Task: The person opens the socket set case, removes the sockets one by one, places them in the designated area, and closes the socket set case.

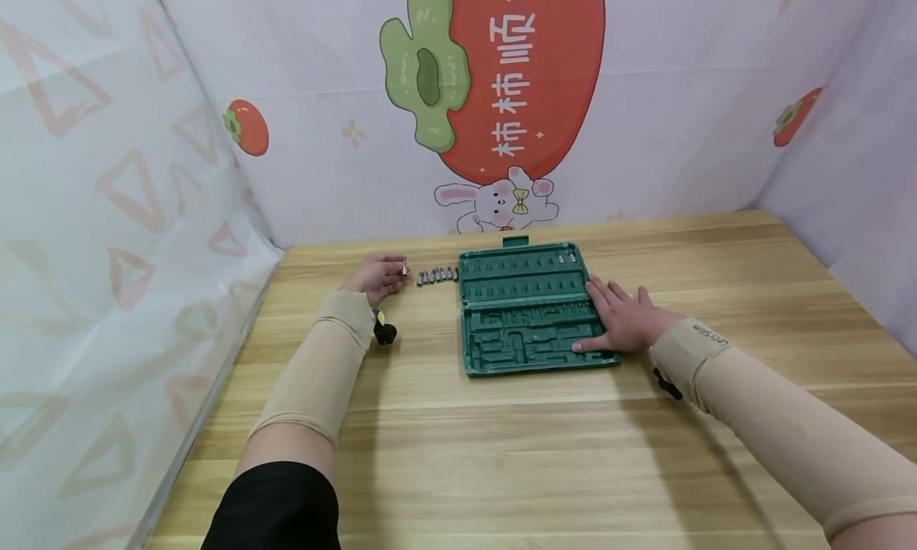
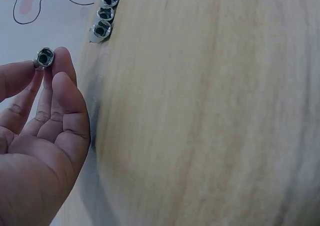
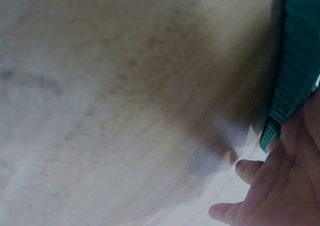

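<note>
Between the thumb and fingertips of my left hand [image 1: 376, 276] is a small metal socket [image 2: 45, 57], its hollow end facing the left wrist camera. Just right of that hand, several similar sockets [image 1: 437, 276] stand in a row on the table, reaching the left side of a green tool case [image 1: 530, 302]. The case lies unfolded, with moulded slots in both halves. Two small metal pieces [image 1: 567, 258] sit in its upper right corner. My right hand [image 1: 628, 319] rests on the case's right edge with fingers extended; the right wrist view shows the palm beside the ribbed green side [image 3: 292, 71].
The wooden table [image 1: 487, 462] runs up to a printed white backdrop [image 1: 315, 176] at the back. A white patterned sheet [image 1: 93, 295] hangs along the left edge. The case's latch tab [image 1: 516, 241] points toward the backdrop.
</note>
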Demonstrator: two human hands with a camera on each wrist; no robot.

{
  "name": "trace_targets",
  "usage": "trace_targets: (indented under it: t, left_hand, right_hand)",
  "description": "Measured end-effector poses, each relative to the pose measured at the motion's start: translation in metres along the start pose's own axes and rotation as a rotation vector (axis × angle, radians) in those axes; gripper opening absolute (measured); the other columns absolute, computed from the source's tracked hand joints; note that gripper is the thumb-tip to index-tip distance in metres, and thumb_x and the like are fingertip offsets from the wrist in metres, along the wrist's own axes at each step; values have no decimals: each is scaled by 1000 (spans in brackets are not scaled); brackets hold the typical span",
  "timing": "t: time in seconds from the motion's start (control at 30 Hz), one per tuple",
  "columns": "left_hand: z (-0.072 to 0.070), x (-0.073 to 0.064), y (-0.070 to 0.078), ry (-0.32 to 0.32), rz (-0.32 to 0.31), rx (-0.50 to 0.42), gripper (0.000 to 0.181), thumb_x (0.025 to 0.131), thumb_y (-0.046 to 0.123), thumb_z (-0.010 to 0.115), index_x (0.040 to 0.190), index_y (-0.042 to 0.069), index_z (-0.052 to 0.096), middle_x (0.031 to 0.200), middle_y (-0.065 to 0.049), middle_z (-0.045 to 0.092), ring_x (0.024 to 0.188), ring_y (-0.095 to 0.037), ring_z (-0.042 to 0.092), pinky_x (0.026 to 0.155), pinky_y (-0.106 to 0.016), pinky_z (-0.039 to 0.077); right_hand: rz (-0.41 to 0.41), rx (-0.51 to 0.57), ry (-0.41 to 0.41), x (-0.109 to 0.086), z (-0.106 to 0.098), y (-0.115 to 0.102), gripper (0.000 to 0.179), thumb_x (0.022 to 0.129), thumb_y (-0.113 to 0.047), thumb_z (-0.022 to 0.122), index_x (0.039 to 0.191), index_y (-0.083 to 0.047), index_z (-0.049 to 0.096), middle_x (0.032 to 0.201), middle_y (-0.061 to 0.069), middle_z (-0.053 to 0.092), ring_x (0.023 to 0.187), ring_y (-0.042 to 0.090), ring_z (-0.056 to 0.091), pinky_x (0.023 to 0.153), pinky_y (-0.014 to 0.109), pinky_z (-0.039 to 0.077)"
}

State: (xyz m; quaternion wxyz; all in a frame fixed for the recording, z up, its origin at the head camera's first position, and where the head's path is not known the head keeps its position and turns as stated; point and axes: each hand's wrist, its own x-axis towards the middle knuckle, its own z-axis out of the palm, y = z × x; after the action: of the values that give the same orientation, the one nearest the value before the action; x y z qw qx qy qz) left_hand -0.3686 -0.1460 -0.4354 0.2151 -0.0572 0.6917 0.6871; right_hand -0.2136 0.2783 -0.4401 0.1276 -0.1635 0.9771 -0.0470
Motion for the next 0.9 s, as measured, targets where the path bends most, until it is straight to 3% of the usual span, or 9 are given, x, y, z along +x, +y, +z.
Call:
trace_targets:
  t: [0.2, 0.43, 0.67, 0.9]
  left_hand:
    - [2, 5, -1, 23, 2, 128, 43, 108, 2, 49, 150, -6, 45, 120, -15, 60, 86, -15, 63, 74, -23, 52]
    - [13, 10, -1, 67, 81, 490, 37, 107, 6, 53, 141, -9, 54, 122, -21, 64, 85, -15, 64, 68, -21, 53]
    - [18, 10, -2, 106, 114, 633, 31, 105, 7, 58, 131, -8, 61, 114, -22, 66, 84, -19, 62, 72, -28, 53]
    - [25, 7, -1, 134, 188, 868, 25, 103, 12, 60, 121, -5, 65, 107, -17, 66, 89, -23, 59, 78, -35, 49]
  right_hand:
    - [-1, 5, -4, 0, 1, 1, 119, 90, -75, 60, 158, 13, 15, 165, 33, 11, 146, 57, 22, 106, 82, 17]
    - [2, 25, 2, 0, 0, 2, 121, 89, -75, 61, 158, 13, 15, 166, 33, 8, 146, 57, 21, 106, 83, 15]
    - [2, 39, -9, 4, 3, 5, 125, 87, -79, 59, 160, 11, 12, 167, 30, 5, 148, 56, 17, 107, 83, 11]
    - [-4, 48, -4, 3, 2, 4, 128, 85, -83, 58, 159, 12, 14, 166, 31, 8, 148, 56, 18, 106, 83, 13]
